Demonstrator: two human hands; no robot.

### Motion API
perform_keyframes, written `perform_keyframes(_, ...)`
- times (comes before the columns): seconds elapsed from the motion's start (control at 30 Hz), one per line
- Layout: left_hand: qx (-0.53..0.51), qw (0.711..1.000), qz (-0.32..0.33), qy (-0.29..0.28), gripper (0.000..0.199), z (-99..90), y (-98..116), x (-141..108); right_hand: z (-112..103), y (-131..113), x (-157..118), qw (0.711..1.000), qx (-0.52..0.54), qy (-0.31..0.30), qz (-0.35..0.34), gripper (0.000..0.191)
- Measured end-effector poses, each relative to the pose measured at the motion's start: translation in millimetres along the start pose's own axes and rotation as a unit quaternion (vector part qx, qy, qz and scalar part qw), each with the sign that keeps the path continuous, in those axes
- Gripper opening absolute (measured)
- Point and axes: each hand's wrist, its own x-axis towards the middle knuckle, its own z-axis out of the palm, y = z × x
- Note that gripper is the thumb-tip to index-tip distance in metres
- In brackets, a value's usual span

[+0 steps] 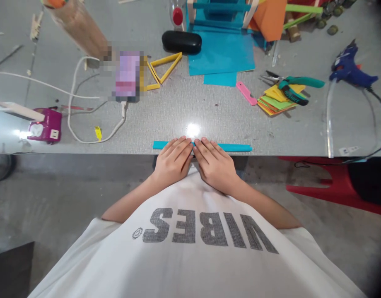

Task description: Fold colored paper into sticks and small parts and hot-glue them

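A narrow blue paper strip (235, 147), folded or rolled, lies along the front edge of the grey table (165, 116). My left hand (174, 159) rests flat on its left half, fingers stretched out and pointing away from me. Beside it, my right hand (215, 163) lies flat on the other half in the same way. The fingertips of both hands nearly meet at the middle of the strip, which they cover. Both ends of the strip stick out past my hands.
Farther back lie blue paper sheets (221, 54), a black case (182, 42), yellow folded strips (166, 67), a pink cutter (246, 93), pliers (297, 85) on coloured paper, and a blue glue gun (353, 68). Leftward are a phone (127, 76) on a white cable and a purple power adapter (47, 124).
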Motion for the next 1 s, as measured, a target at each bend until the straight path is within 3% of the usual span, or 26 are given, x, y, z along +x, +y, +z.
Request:
perform_keyframes(0.57, 0.043, 0.998, -0.003, -0.042, 0.048, -1.0, 8.3, -2.1, -1.9, 4.1, -18.6, 0.995, -0.029, 0.032, 0.093, 0.043)
perform_keyframes(0.67, 0.059, 0.997, 0.020, -0.042, 0.053, 0.2, 11.2, 7.1, -1.2, 7.6, -16.8, 0.995, -0.018, 0.020, 0.097, 0.044)
perform_keyframes(0.83, 0.002, 0.990, 0.076, -0.119, 0.060, 1.0, 6.6, 33.3, -1.0, 11.4, -15.9, 0.993, -0.020, 0.019, 0.113, 0.050)
perform_keyframes(1.0, 0.015, 0.989, 0.074, -0.131, 0.063, 2.0, 5.0, 39.1, 1.1, 13.2, -28.0, 0.983, -0.071, 0.053, 0.159, 0.055)
